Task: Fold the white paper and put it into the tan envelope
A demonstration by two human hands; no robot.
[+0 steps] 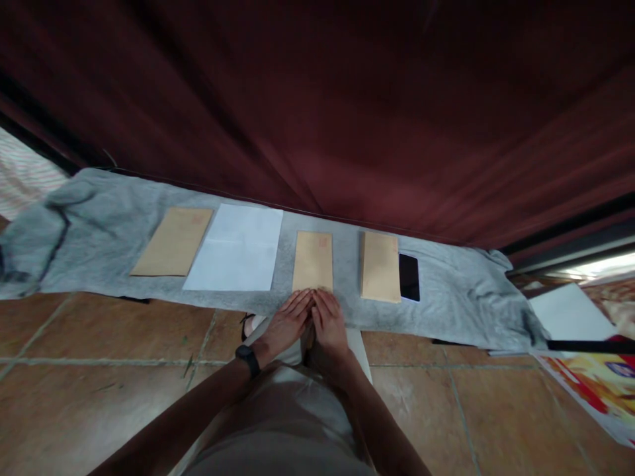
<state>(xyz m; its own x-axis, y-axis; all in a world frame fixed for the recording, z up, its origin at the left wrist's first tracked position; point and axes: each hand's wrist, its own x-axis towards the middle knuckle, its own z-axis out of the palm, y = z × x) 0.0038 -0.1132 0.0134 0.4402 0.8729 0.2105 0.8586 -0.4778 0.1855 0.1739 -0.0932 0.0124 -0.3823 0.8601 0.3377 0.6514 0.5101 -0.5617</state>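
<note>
A brown paper envelope with a small reddish print in its upper right corner lies flat on a grey cloth in front of me. My left hand, with a dark watch on its wrist, rests over the envelope's near edge, fingers stretched out. Beside it, my right hand lies on the same edge with its fingers extended. The fingertips of both hands meet there. They cover the envelope's near end, and my thumbs are hard to make out.
To the left are a sheet of white paper and another brown envelope. On the right lies a stack of brown envelopes next to a dark-screened phone. A dark red curtain hangs behind. A colourful printed box sits lower right.
</note>
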